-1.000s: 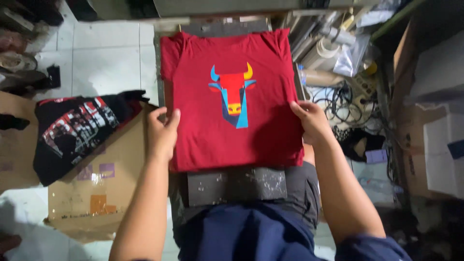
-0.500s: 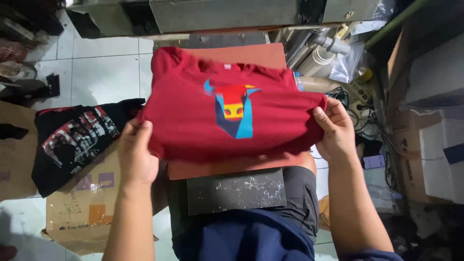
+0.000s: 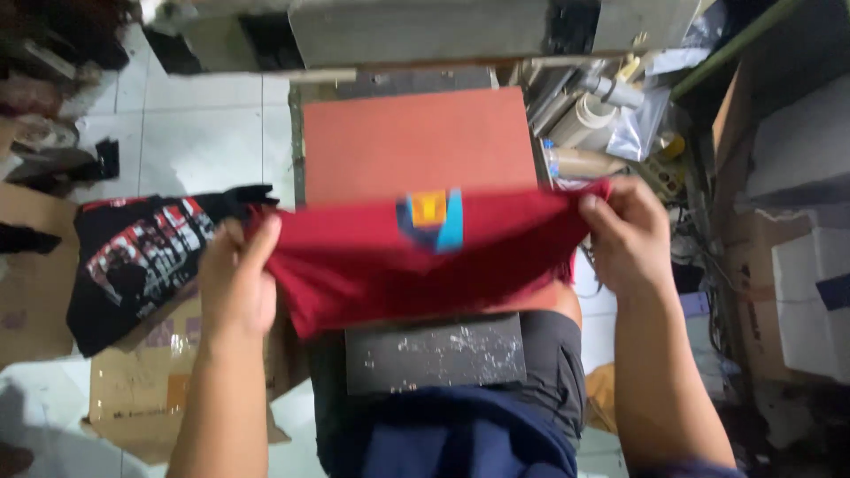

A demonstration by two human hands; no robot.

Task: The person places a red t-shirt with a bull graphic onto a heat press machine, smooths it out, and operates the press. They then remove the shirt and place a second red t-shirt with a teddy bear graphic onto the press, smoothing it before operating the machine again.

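Red shirt [image 3: 416,252] now off the orange pad [image 3: 416,142], bunched and hanging above its near edge. Left hand [image 3: 235,283] and right hand [image 3: 629,235] each grip a side. Pad lies bare.

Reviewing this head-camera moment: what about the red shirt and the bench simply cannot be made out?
- Red shirt: print mostly folded under; only a strip shows.
- Left hand and right hand: fingertips buried in cloth.
- Orange pad: near edge covered by shirt.
- Clutter at right: dark, blurred.
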